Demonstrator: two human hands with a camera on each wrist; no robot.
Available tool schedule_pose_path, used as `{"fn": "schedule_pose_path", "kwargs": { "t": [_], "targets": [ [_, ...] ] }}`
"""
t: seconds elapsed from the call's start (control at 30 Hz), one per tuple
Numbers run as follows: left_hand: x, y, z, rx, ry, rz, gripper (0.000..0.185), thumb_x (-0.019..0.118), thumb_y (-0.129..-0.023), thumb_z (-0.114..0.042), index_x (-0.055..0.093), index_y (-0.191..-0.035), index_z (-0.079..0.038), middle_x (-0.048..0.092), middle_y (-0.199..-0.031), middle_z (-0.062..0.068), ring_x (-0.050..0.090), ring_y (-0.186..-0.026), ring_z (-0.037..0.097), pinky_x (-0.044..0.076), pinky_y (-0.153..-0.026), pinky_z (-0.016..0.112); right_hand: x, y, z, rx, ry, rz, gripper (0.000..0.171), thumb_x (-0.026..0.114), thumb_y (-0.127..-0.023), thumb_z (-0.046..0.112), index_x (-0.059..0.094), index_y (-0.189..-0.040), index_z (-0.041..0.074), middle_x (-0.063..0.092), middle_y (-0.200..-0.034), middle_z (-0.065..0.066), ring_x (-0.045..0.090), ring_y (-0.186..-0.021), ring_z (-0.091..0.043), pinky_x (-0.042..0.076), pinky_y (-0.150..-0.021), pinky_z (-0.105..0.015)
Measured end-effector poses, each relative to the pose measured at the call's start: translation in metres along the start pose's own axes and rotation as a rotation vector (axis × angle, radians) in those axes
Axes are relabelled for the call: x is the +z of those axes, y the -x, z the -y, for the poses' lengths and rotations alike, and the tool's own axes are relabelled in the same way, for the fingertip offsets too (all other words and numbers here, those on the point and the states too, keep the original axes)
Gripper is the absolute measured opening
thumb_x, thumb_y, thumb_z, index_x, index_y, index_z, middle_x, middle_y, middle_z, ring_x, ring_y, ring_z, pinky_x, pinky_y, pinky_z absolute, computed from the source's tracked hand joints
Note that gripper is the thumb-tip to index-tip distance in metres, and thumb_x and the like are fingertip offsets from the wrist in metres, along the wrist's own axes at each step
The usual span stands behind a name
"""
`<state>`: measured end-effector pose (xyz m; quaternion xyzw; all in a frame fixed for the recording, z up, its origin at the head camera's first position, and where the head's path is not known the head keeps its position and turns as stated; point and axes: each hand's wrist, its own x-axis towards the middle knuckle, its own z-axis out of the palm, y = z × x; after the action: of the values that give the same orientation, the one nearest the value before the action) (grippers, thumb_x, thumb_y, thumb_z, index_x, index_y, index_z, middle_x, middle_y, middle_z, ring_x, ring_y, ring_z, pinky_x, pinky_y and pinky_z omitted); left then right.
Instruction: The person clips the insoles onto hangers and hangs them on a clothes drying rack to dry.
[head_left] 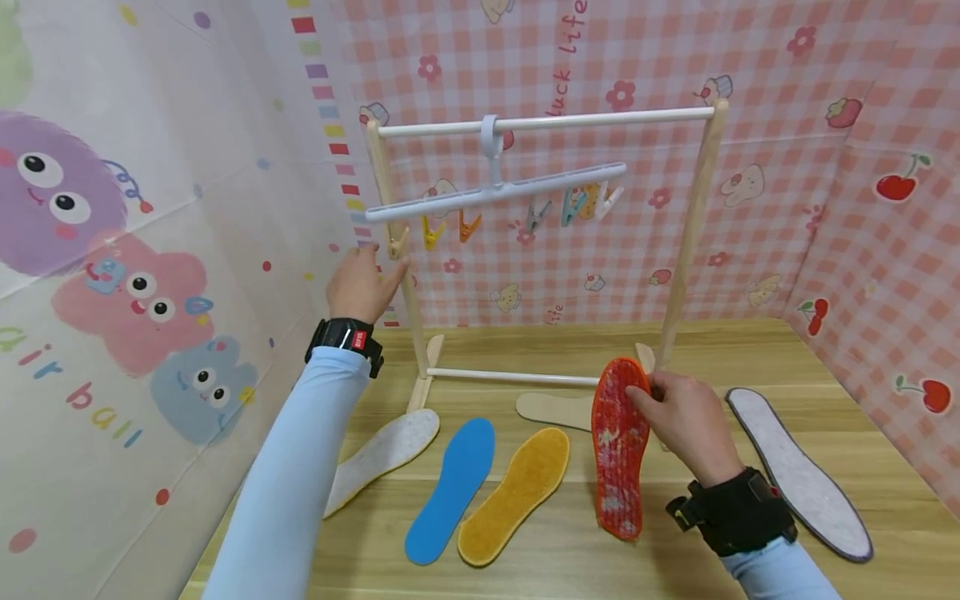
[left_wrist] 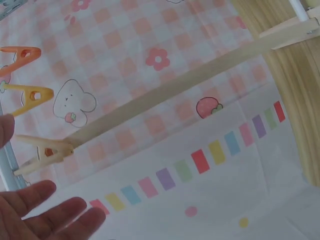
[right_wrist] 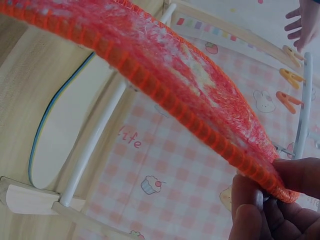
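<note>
Head view: right hand (head_left: 686, 421) raised, fingers pinching red insole (head_left: 618, 446) upright over desk (head_left: 570, 550); left hand (head_left: 362, 283) lifted, fingers relaxed, beside beige clip (head_left: 397, 244).

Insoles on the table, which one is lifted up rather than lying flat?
The red insole: the right hand pinches its top end, while the others lie flat.

on the pink checked backdrop (head_left: 600, 267) you can read "duck life" running up near the top, and "life" again low behind the rack. your left wall sheet (head_left: 112, 333) shows coloured letters reading roughly "air bal"; the rest is cut off.
</note>
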<state>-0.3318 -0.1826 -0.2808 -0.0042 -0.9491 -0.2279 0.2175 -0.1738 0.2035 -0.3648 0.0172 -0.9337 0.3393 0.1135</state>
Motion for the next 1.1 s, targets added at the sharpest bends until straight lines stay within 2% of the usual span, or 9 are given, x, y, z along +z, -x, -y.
{"fn": "schedule_pose_path", "kwargs": {
  "t": [0.23,0.43,0.63,0.87,1.1],
  "targets": [
    [0.002,-0.013,-0.012,-0.064,-0.027,-0.058,0.072,0.054,-0.096,-0.058,0.052,-0.139,-0.001,0.055,-0.132,0.023,0.057,-0.112,0.040,0.049,-0.088,0.055,-0.003,0.000,0.001,-0.005,0.005,-0.007,0.023,0.065,-0.097,0.022,0.069,-0.096,-0.001,0.061,-0.069,-0.006,0.051,-0.053,-0.018,0.042,-0.046,-0.032],
    [0.005,-0.022,-0.021,-0.114,-0.059,-0.137,0.067,0.058,-0.092,-0.061,0.061,-0.118,0.001,0.061,-0.114,0.021,0.061,-0.099,0.039,0.049,-0.081,0.054,-0.003,0.000,0.000,-0.009,-0.008,-0.003,0.023,0.065,-0.097,0.022,0.069,-0.094,0.000,0.059,-0.067,-0.005,0.049,-0.052,-0.018,0.041,-0.045,-0.031],
    [0.009,-0.027,-0.026,-0.120,-0.076,-0.175,0.066,0.054,-0.093,-0.063,0.064,-0.102,0.001,0.061,-0.111,0.020,0.061,-0.099,0.039,0.049,-0.080,0.054,-0.003,0.000,-0.002,-0.015,-0.012,-0.009,0.022,0.065,-0.096,0.022,0.069,-0.093,0.001,0.059,-0.067,-0.004,0.050,-0.053,-0.018,0.041,-0.045,-0.031],
    [0.012,-0.030,-0.029,-0.154,-0.071,-0.176,0.059,0.056,-0.094,-0.059,0.063,-0.097,-0.001,0.062,-0.111,0.020,0.061,-0.098,0.039,0.049,-0.079,0.053,-0.003,0.001,-0.003,0.006,-0.018,-0.007,0.023,0.065,-0.097,0.022,0.069,-0.099,0.000,0.061,-0.070,-0.006,0.051,-0.053,-0.018,0.042,-0.045,-0.031],
    [0.018,-0.036,-0.032,-0.169,-0.051,-0.238,0.052,0.060,-0.093,-0.054,0.065,-0.094,-0.003,0.064,-0.101,0.017,0.064,-0.093,0.036,0.049,-0.076,0.051,-0.007,0.001,-0.003,0.040,-0.025,0.010,0.025,0.064,-0.098,0.024,0.068,-0.104,-0.001,0.062,-0.073,-0.007,0.051,-0.053,-0.018,0.042,-0.044,-0.031]
  ]
}}
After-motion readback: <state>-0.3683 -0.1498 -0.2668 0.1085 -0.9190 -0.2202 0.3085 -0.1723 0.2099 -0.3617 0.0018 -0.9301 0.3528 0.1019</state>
